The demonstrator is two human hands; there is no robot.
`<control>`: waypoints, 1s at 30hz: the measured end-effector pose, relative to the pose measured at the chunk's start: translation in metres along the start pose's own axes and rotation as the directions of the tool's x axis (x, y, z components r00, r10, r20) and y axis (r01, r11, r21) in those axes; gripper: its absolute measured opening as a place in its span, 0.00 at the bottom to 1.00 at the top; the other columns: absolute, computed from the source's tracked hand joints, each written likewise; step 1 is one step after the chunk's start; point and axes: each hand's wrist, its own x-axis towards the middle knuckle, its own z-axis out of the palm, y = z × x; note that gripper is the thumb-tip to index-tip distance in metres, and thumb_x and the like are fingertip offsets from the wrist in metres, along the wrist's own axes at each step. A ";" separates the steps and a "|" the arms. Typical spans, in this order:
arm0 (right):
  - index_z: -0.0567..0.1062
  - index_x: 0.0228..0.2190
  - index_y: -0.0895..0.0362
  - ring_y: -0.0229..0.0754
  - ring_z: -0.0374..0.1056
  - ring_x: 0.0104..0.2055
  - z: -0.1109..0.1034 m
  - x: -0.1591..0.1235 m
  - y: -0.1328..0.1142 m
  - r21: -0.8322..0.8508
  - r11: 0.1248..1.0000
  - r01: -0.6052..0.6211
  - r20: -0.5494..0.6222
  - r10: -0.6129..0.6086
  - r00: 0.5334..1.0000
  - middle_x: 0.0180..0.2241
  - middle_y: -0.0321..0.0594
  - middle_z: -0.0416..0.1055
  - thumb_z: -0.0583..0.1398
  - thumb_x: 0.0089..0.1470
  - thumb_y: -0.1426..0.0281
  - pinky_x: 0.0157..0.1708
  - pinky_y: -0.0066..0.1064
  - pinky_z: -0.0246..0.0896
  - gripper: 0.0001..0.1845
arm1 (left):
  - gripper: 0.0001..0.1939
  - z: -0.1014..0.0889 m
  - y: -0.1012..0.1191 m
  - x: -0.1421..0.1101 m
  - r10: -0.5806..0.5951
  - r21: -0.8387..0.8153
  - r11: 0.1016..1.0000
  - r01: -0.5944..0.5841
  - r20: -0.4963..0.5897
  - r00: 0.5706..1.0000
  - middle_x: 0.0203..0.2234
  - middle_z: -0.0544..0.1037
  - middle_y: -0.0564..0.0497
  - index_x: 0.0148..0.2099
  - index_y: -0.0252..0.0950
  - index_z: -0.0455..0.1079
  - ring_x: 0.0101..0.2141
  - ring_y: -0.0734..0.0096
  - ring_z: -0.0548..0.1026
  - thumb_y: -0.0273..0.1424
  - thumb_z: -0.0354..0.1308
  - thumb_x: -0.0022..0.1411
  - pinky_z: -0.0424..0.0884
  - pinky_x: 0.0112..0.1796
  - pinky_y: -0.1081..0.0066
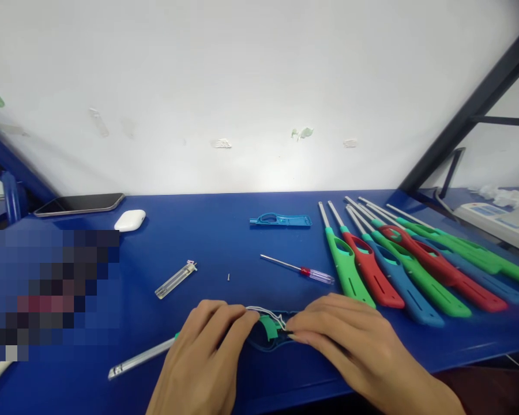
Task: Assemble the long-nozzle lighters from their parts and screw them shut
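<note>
- The blue shell lies at the near edge of the blue table, under both hands, with its open side upward, and a green part and a white wire show inside it.
- The left hand bends over the left part of the shell, fingers side by side and gripping it, probably so that it does not slide; its thumb is hidden.
- The right hand has thumb and forefinger brought together, and they seem to pinch a small dark part beside the wire; I think such fine work needs only the fingertips.
- The long axis of the shell goes from left to right. The metal tube points to the left and a little toward the person; the handle end goes under the right hand.
- The loose blue half lies farther back, its narrow end also to the left.
- The clear tank, the screw and the screwdriver lie apart from each other, perhaps to be easily seen and reached.
- The long lighters lie together at the right, perhaps to leave working space, tubes toward the wall.
</note>
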 end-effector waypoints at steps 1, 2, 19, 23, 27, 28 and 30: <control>0.78 0.48 0.53 0.36 0.80 0.39 0.000 0.000 0.000 -0.002 1.000 0.003 -0.002 -0.003 1.000 0.41 0.33 0.84 0.59 0.75 0.71 0.44 0.29 0.72 0.07 | 0.24 0.000 0.000 0.000 -0.007 -0.003 1.000 0.007 0.013 1.000 0.46 0.82 0.50 0.58 0.36 0.74 0.44 0.64 0.75 0.12 0.47 0.70 0.80 0.45 0.67; 0.78 0.48 0.54 0.36 0.80 0.39 0.000 0.000 0.000 -0.002 1.000 0.005 -0.005 -0.005 1.000 0.41 0.33 0.85 0.58 0.75 0.71 0.44 0.29 0.72 0.08 | 0.24 0.000 0.000 0.000 -0.014 -0.006 1.000 0.014 0.027 1.000 0.46 0.81 0.50 0.58 0.36 0.74 0.45 0.64 0.75 0.12 0.47 0.70 0.80 0.45 0.66; 0.79 0.49 0.56 0.37 0.81 0.39 0.000 0.002 0.000 -0.033 0.997 0.076 -0.008 -0.076 0.997 0.43 0.32 0.86 0.60 0.73 0.74 0.42 0.31 0.72 0.08 | 0.31 0.005 0.004 0.007 -0.056 0.093 0.995 0.046 0.107 0.993 0.42 0.80 0.49 0.57 0.39 0.67 0.36 0.59 0.75 0.08 0.44 0.58 0.78 0.35 0.59; 0.79 0.49 0.56 0.37 0.82 0.40 0.000 0.002 0.000 -0.032 0.997 0.076 -0.012 -0.076 0.997 0.43 0.32 0.86 0.60 0.73 0.74 0.43 0.31 0.72 0.09 | 0.31 0.004 0.003 0.006 -0.058 0.100 0.994 0.049 0.093 0.994 0.42 0.79 0.49 0.57 0.39 0.67 0.36 0.60 0.75 0.08 0.44 0.57 0.77 0.35 0.59; 0.80 0.49 0.56 0.39 0.82 0.39 -0.001 0.003 0.000 -0.032 0.996 0.083 -0.021 -0.084 0.996 0.42 0.34 0.87 0.59 0.74 0.73 0.43 0.31 0.74 0.09 | 0.31 0.003 0.004 0.005 -0.062 0.104 0.993 0.052 0.090 0.994 0.43 0.79 0.49 0.57 0.39 0.67 0.37 0.61 0.76 0.08 0.44 0.60 0.77 0.38 0.59; 0.80 0.49 0.56 0.39 0.82 0.39 -0.001 0.003 0.000 -0.032 0.996 0.086 -0.024 -0.086 0.996 0.42 0.34 0.87 0.59 0.74 0.73 0.43 0.31 0.74 0.09 | 0.30 0.003 0.004 0.004 -0.063 0.104 0.993 0.053 0.098 0.993 0.43 0.79 0.49 0.58 0.39 0.67 0.38 0.61 0.77 0.09 0.44 0.61 0.77 0.39 0.58; 0.80 0.49 0.56 0.39 0.83 0.38 0.000 0.003 0.000 -0.027 0.996 0.082 -0.026 -0.082 0.996 0.41 0.35 0.87 0.59 0.74 0.73 0.43 0.31 0.74 0.09 | 0.28 0.003 0.005 0.004 -0.068 0.101 0.993 0.057 0.112 0.991 0.44 0.80 0.49 0.58 0.40 0.68 0.38 0.61 0.77 0.10 0.44 0.63 0.77 0.40 0.58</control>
